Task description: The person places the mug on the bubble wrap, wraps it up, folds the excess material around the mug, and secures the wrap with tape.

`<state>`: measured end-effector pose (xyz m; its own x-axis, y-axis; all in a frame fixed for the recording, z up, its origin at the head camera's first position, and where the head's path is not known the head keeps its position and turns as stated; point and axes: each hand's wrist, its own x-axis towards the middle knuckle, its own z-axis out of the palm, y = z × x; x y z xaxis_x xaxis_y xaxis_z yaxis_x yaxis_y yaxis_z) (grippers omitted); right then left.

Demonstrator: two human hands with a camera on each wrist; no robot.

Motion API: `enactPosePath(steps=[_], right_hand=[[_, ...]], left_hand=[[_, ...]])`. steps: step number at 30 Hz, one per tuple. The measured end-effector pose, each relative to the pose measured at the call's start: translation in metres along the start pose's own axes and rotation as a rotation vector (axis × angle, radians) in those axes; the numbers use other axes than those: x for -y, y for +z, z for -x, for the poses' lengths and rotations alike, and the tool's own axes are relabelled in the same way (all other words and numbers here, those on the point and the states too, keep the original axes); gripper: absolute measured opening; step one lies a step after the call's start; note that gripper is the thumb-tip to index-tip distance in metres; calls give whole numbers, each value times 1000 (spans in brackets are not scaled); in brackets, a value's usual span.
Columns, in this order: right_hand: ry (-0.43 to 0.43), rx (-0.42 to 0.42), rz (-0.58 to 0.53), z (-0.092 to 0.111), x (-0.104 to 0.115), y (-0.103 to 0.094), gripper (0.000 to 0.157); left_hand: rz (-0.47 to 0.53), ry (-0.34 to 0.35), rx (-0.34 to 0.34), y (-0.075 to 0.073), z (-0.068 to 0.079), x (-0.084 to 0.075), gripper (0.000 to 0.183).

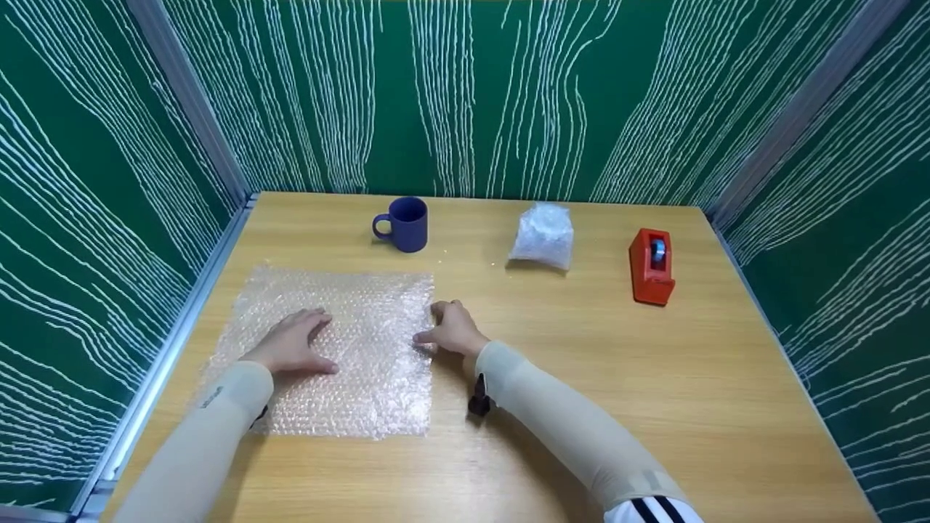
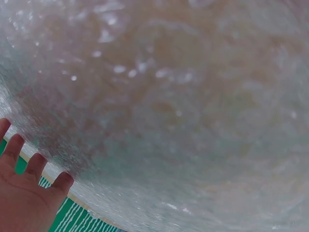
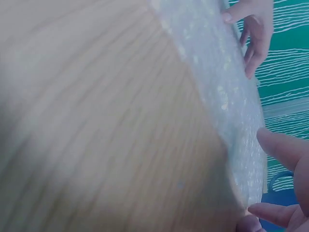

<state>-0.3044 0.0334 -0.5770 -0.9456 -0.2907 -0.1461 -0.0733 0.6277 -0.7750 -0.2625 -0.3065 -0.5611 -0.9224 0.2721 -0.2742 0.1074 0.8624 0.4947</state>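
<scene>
A square sheet of clear bubble wrap (image 1: 370,363) lies flat on the left part of the table. My left hand (image 1: 290,343) is over the sheet with thumb and fingers spread, gripping nothing; the left wrist view shows its fingers (image 2: 35,166) apart. At the sheet's right edge is my right hand (image 1: 456,330). Its thumb (image 3: 280,147) and fingers stand apart there, and one fingertip seems to touch the edge in the right wrist view. A dark blue mug (image 1: 410,226) stands upright behind the sheet, its handle to the left.
To the right of the mug sits a bubble-wrapped bundle (image 1: 543,236). Farther right is a red tape dispenser (image 1: 652,267) with a roll in it. The wooden table (image 1: 617,349) is enclosed by green panels (image 1: 479,94) with white lines.
</scene>
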Motion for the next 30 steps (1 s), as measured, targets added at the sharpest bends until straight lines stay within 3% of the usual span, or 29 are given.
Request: enactPosePath(steps=[6,17,21,24,30], right_hand=[[33,33,-249,-1,5,1,75],[170,-67,-636,4,5,7,97],[203,-83,-707,3,6,11,83],[200,-88,-750,3,5,12,73],[156,-142,-721,5,-2,6,58]], left_hand=[[-2,-2,-2,0,-2,0,114],[-23,22,-7,2,-4,2,114],[-32,35,5,-1,-4,-1,112],[18,26,6,-6,-6,0,104],[161,-10,-96,-21,-11,4,77]])
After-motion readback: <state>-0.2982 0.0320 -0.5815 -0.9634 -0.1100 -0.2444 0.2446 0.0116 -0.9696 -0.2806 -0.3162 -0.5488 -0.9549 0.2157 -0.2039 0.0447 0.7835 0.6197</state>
